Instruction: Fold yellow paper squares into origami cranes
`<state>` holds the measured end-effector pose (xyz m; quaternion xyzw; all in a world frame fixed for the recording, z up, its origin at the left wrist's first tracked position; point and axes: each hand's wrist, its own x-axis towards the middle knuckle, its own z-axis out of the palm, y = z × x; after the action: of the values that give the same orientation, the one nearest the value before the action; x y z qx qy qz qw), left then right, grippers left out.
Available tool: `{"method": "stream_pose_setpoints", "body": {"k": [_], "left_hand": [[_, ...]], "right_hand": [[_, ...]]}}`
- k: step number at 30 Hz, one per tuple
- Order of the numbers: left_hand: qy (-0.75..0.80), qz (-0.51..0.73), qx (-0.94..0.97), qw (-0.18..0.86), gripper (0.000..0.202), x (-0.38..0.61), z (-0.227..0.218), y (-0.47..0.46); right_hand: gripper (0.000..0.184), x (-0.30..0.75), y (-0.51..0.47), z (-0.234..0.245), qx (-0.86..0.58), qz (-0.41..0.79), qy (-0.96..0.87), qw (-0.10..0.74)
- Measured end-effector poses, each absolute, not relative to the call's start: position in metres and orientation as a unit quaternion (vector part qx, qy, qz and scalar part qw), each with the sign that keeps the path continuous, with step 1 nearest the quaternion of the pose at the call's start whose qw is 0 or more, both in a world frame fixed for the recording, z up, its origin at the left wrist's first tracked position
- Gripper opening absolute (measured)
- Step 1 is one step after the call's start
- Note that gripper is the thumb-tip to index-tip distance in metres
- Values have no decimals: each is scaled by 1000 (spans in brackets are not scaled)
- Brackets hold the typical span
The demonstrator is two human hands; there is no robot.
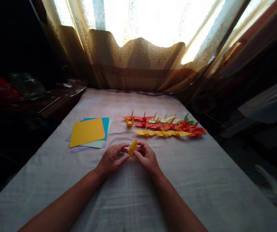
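**Yellow folded paper (pixel 133 147) pinched between both hands**

Held just above the desk (pixel 201 180), near its middle, standing on edge and tilted, one corner up. One piece only, small, folded to a pointed shape.

Left hand (pixel 110 159): grip closed on the paper's left side, thumb and fingertips pressed together on it. Right hand (pixel 148 158): grip closed likewise on the right side, fingers curled round. Both forearms laid on the pale cloth, converging toward the paper.

Counted:
- One stack of flat sheets (pixel 89 132), left of the hands and farther back; four colours showing, yellow on top, then blue, pale green and lilac at the edges.
- Paper cranes (pixel 165 126) in three rough rows beyond the hands and to the right: three yellow in the front row, reds in the middle, red, cream and one green at the back, one small yellow at the left end. More than a dozen in all; overlapping, so no exact count.

Edges and room: stack near the desk's left edge; right end of the cranes near the right edge. Far edge under the curtain (pixel 138 61). Bare cloth between stack and cranes, to the right of the hands, and across the whole near part around the forearms.
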<state>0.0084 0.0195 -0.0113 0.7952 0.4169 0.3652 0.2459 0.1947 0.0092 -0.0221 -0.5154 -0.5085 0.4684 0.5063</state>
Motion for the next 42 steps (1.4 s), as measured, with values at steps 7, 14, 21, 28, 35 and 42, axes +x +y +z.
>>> {"method": "stream_pose_setpoints", "body": {"k": [7, 14, 21, 28, 35, 42], "left_hand": [[455, 399, 752, 262, 36, 11, -9, 15], [416, 421, 779, 206, 19, 12, -7, 13], [385, 425, 796, 193, 16, 11, -4, 13], [413, 403, 786, 224, 16, 10, -5, 12], [420, 391, 778, 256, 12, 9, -6, 13], [408, 440, 764, 237, 8, 12, 0, 12]], "right_hand": [[36, 191, 3, -17, -530, 395, -568, 491], [17, 193, 3, -13, -481, 467, -557, 491], [16, 194, 5, -10, -475, 494, -513, 517], [16, 195, 4, -8, -487, 489, -513, 510], [16, 191, 2, -9, -495, 488, -511, 505], [50, 187, -1, -17, -511, 501, -491, 497]]}}
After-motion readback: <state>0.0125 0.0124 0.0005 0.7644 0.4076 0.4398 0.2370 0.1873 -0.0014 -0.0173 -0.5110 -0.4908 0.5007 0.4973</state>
